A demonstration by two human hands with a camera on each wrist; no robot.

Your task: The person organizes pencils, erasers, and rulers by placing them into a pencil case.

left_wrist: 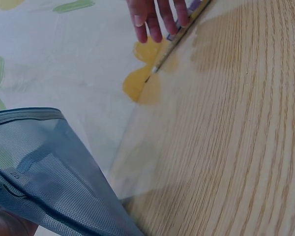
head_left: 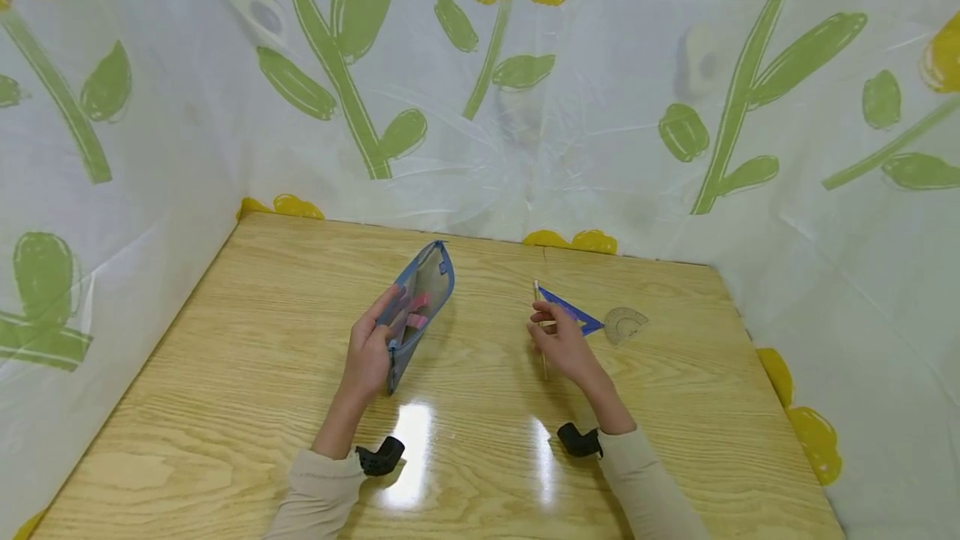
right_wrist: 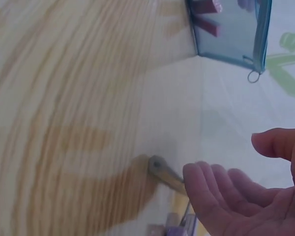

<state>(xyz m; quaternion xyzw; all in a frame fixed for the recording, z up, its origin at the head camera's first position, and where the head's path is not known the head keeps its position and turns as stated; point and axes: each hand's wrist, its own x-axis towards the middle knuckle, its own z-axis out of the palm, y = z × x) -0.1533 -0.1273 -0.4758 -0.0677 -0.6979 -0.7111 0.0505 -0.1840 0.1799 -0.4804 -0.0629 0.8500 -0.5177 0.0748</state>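
My left hand grips a blue mesh zippered pouch, tilted up off the table with its mouth open. Pink objects show inside it. Mesh fills the lower left of the left wrist view. Over to the right, my right hand is above a thin pencil-like stick, its thumb apart from the relaxed fingers in the right wrist view. A blue set square lies beside that hand, partly hidden by it. Purple pieces appear below the fingers; their kind is unclear.
A clear protractor lies right of the set square on the wooden table. White sheeting with printed flowers walls the table at the back and sides. Each wrist bears a black device.
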